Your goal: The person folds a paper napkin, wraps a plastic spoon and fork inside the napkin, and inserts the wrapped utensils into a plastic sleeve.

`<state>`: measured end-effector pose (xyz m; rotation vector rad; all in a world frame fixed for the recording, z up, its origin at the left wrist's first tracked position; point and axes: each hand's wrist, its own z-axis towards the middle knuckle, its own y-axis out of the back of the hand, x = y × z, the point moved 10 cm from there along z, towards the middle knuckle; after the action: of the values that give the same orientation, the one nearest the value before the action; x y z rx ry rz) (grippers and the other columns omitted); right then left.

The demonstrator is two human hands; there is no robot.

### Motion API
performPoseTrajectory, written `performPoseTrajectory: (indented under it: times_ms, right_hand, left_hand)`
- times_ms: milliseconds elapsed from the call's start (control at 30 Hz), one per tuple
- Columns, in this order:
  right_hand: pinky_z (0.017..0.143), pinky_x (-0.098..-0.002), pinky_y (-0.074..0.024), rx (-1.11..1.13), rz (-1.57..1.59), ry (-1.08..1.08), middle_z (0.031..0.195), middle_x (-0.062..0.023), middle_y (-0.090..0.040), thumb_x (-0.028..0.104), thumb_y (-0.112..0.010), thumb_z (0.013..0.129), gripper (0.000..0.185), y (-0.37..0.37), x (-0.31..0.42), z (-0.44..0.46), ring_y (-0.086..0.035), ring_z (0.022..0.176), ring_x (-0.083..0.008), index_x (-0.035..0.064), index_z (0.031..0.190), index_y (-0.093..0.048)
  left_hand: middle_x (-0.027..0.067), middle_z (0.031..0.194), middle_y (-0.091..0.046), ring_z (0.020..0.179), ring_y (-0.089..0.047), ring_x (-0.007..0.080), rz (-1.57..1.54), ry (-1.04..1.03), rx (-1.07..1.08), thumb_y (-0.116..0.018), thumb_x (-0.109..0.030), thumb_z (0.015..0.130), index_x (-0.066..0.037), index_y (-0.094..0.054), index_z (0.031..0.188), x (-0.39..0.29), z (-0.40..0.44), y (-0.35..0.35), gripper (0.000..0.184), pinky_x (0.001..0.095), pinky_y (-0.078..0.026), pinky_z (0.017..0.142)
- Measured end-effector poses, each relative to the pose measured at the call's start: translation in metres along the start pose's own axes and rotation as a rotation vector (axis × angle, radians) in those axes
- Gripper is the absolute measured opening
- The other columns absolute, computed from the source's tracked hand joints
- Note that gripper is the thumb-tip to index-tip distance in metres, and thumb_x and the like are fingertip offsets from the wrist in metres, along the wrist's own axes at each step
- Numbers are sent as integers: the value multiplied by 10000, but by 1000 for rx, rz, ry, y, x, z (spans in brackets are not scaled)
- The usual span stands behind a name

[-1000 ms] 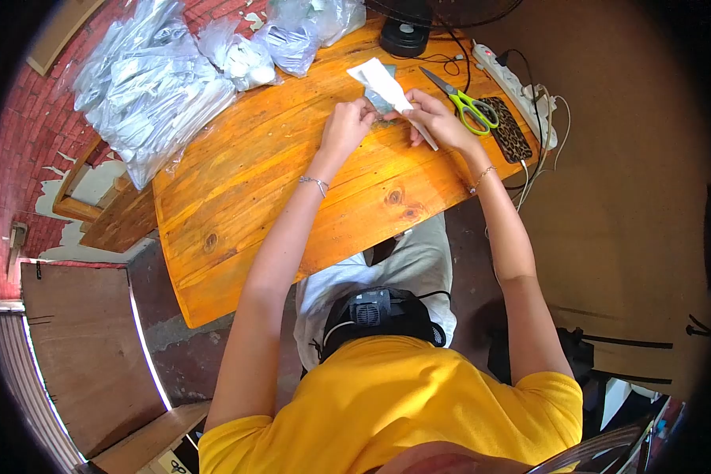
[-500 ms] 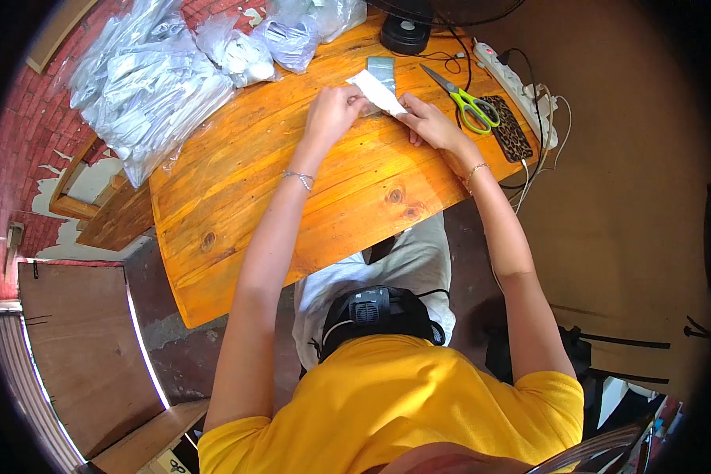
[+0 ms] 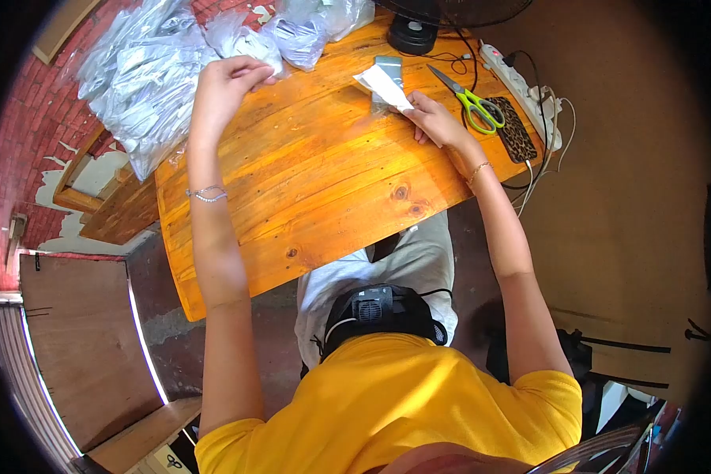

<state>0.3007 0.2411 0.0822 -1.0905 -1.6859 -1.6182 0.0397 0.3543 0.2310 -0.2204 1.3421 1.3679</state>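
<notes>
My right hand (image 3: 436, 120) grips the lower end of a flat white paper-like strip (image 3: 382, 85), which slants up and to the left. A small greyish flat packet (image 3: 389, 69) lies on the table partly behind that strip. My left hand (image 3: 231, 88) is at the table's far left part, beside a clear plastic bag with white contents (image 3: 249, 49). Its thumb and fingers are bent together in a pinch, and I cannot make out whether anything is between them.
Large clear plastic bags (image 3: 146, 83) full of white pieces are heaped at the left on the wooden table (image 3: 308, 182). Green-handled scissors (image 3: 480, 109), a leopard-print phone (image 3: 515, 130) and a white power strip (image 3: 523, 87) lie at the right. A black fan base (image 3: 411, 35) stands behind.
My left hand has left the white strip and moved left to beside the plastic bags. My right hand still holds the strip, in nearly the same place.
</notes>
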Motion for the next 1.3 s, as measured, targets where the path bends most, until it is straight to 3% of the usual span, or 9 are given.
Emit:
performPoseTrajectory:
  times_ms: [233, 333, 433, 667, 767, 900, 1033, 1133, 1300]
  right_hand:
    - [508, -239, -456, -1, 152, 118, 920, -66, -653, 156, -441, 874, 210, 0, 27, 1, -529, 534, -105, 10, 1023, -465]
    - [528, -239, -455, 16, 138, 141, 924, -63, -655, 150, -434, 884, 207, -8, 40, 2, -533, 553, -101, 7, 1033, -449]
    - [607, -244, -498, 73, 304, 147, 987, -85, -637, 152, -428, 907, 195, -14, 46, 8, -579, 652, -110, 16, 1047, -445]
    - [808, -344, -524, 281, 802, 106, 1198, -141, -499, 110, -422, 912, 274, -68, 84, 1, -597, 887, -194, -32, 1145, -449]
    - [831, -362, -512, 445, 978, 44, 1175, -138, -501, 96, -435, 905, 263, -104, 87, -2, -596, 895, -211, -36, 1132, -444]
    - [811, -365, -516, 541, 1105, 13, 966, -105, -549, 98, -454, 899, 178, -137, 101, -8, -609, 845, -206, 0, 1047, -467]
    - [780, -338, -522, 518, 1114, 9, 916, -90, -549, 111, -469, 897, 171, -150, 102, 3, -611, 832, -196, 11, 1036, -469]
    - [771, -315, -520, 470, 1171, 71, 918, -86, -553, 104, -475, 893, 186, -147, 113, 7, -608, 817, -177, 2, 1048, -473]
    - [755, -297, -516, 333, 1114, 128, 940, -92, -558, 87, -485, 884, 263, -137, 107, 16, -605, 818, -170, -25, 1121, -456]
  left_hand:
    - [82, 678, -661, 607, -598, 122, 63, 315, -61, -605, -117, 775, 0, -677, 822, 123, -35, 0, 145, 236, -446, 569]
    - [101, 689, -643, 556, -571, 154, 278, 267, -117, -621, -97, 736, 0, -651, 752, 142, -46, -12, 102, 259, -443, 548]
    - [105, 700, -605, 514, -539, 186, 268, -86, -326, -640, -70, 697, 8, -588, 717, 106, -52, -20, 96, 273, -435, 517]
    - [56, 777, -599, 635, -586, 77, -341, 157, -157, -611, -50, 803, -8, -529, 833, 105, -36, -63, 96, 203, -461, 545]
    - [70, 764, -598, 651, -613, 102, -334, 177, -234, -580, -19, 815, 18, -518, 874, 85, -29, -53, 94, 220, -471, 486]
    - [96, 799, -596, 666, -632, 145, -412, 51, -367, -545, 22, 815, 47, -520, 927, 70, -25, -48, 118, 251, -482, 426]
    - [109, 902, -583, 669, -632, 188, -109, -116, -444, -502, 48, 782, 38, -551, 967, 67, -19, -40, 192, 286, -514, 493]
    - [93, 886, -585, 694, -628, 178, -621, 188, -239, -498, 38, 772, 28, -565, 959, 92, -15, -72, 200, 278, -517, 555]
    - [82, 871, -570, 753, -623, 167, -813, 186, -242, -530, 17, 794, 33, -563, 933, 87, -19, -66, 143, 257, -524, 630]
